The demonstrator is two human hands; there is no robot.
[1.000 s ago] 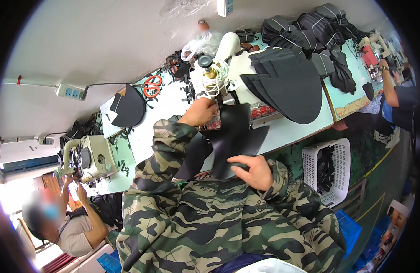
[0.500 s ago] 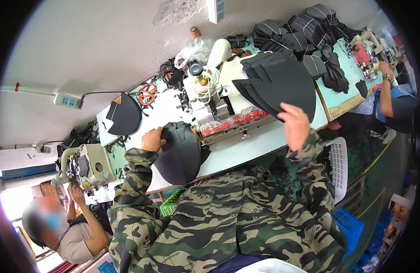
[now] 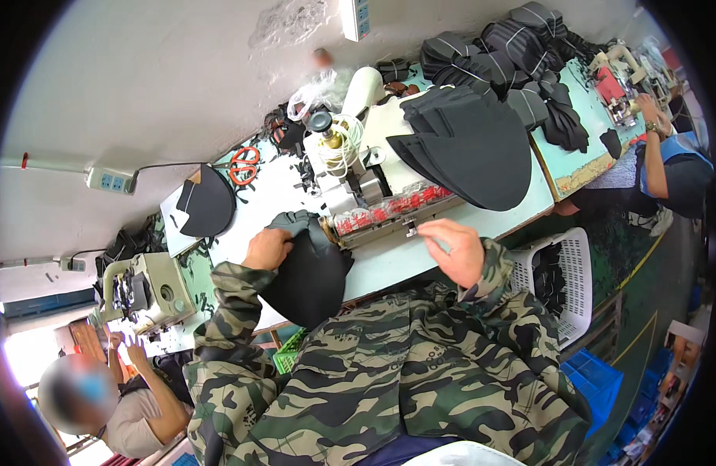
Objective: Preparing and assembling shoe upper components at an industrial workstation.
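My left hand [image 3: 268,248] is closed on the upper left edge of a stack of black curved panels [image 3: 305,283], which hangs a little over the table's front edge. The fingertips are partly hidden. My right hand [image 3: 456,250] holds nothing; its fingers reach leftward, thumb apart, in front of the machine's lower bar. Between and beyond both hands stands a cream machine [image 3: 363,144] with a worn red front bar [image 3: 389,208], a black knob and coiled white cord. Fanned black panels [image 3: 482,151] rest on top of its right side.
Orange-handled scissors [image 3: 244,165] and a black curved panel [image 3: 207,203] lie at the left. Tied black bundles [image 3: 494,62] pile at the back right. A white basket [image 3: 575,283] and blue crate [image 3: 595,380] stand low right. Co-workers sit at left [image 3: 140,412] and right [image 3: 672,175].
My right hand has left the fanned panels on the machine and come down and left. My left hand has shifted slightly and grips further over the stack of black panels.
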